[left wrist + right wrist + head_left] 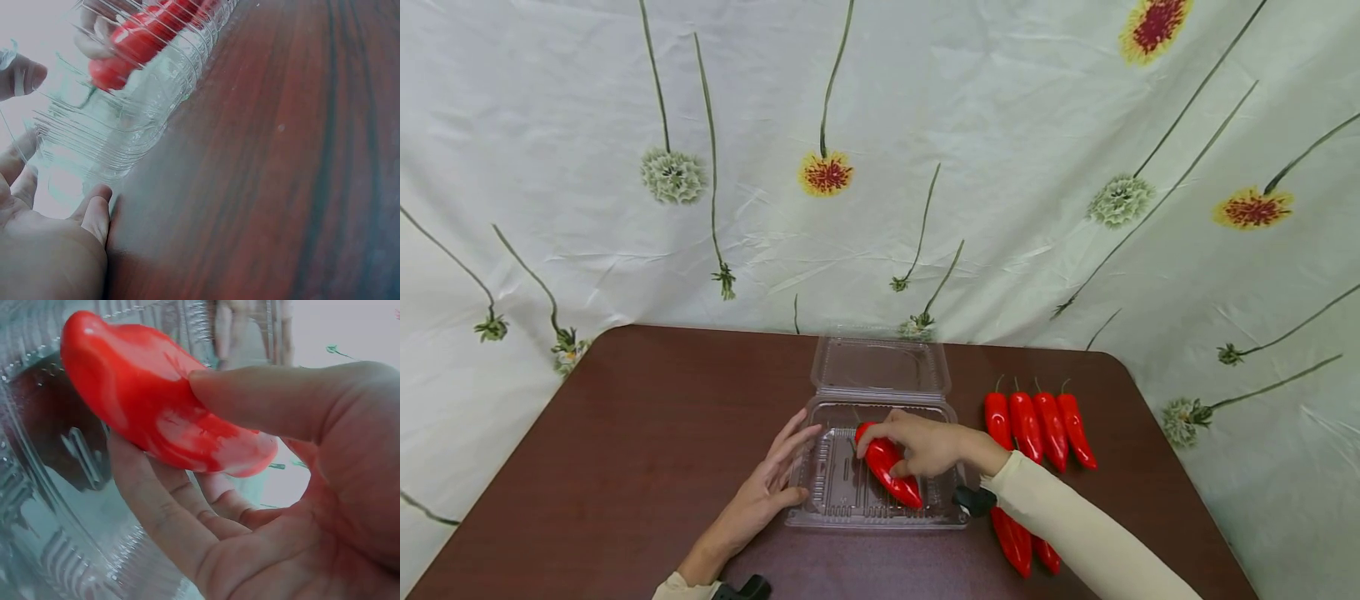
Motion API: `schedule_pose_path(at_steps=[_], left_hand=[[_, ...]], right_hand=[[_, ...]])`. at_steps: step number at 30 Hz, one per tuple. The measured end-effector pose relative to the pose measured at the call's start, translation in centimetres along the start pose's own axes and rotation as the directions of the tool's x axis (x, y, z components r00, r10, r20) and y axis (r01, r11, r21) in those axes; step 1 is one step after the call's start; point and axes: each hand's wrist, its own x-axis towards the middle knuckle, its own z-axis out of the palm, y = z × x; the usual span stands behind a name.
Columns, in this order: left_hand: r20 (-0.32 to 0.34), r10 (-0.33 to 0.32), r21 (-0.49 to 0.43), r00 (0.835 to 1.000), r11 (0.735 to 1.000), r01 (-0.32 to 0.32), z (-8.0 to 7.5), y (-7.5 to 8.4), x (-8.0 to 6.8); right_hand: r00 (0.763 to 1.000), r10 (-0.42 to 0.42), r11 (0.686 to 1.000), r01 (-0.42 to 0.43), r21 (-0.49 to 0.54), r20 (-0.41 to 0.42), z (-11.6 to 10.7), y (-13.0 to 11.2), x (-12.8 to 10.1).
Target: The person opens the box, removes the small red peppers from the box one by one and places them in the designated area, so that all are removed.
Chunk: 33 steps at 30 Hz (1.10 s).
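Note:
A red chili pepper (891, 471) is held by my right hand (925, 443) over the clear plastic clamshell box (880, 525). In the right wrist view, the thumb presses one side of the glossy pepper (144, 381) and the fingers curl under the other. Whether a second pepper lies behind it, I cannot tell. My left hand (767, 483) rests at the box's left side, fingers spread and fairly straight, the thumb near the front corner. Through the ribbed wall in the left wrist view, the red pepper (134, 44) shows inside the box.
The box's lid (880, 367) lies folded back toward the table's far edge. Several red chili peppers (1051, 425) lie in a row to the right, and more peppers (1013, 542) sit nearer, partly hidden by the right sleeve (1075, 525). A flower-print cloth (1000, 125) hangs behind the brown table (647, 433).

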Motion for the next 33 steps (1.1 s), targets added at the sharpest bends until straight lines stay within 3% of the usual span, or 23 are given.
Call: schedule_pose_path(at_steps=[21,33], left_hand=[[0.007,0.025,-0.013,1.000,1.000,-0.025,-0.1,-0.2,0.2],[0.001,0.028,0.016,1.000,0.999,-0.028,-0.1,-0.2,0.0]], right_hand=[[0.985,-0.071,0.978,0.099,0.183,-0.156,-2.5,0.4,-3.7],[0.973,-0.091,0.970,0.135,0.204,-0.213,-2.7,1.0,-5.4]])
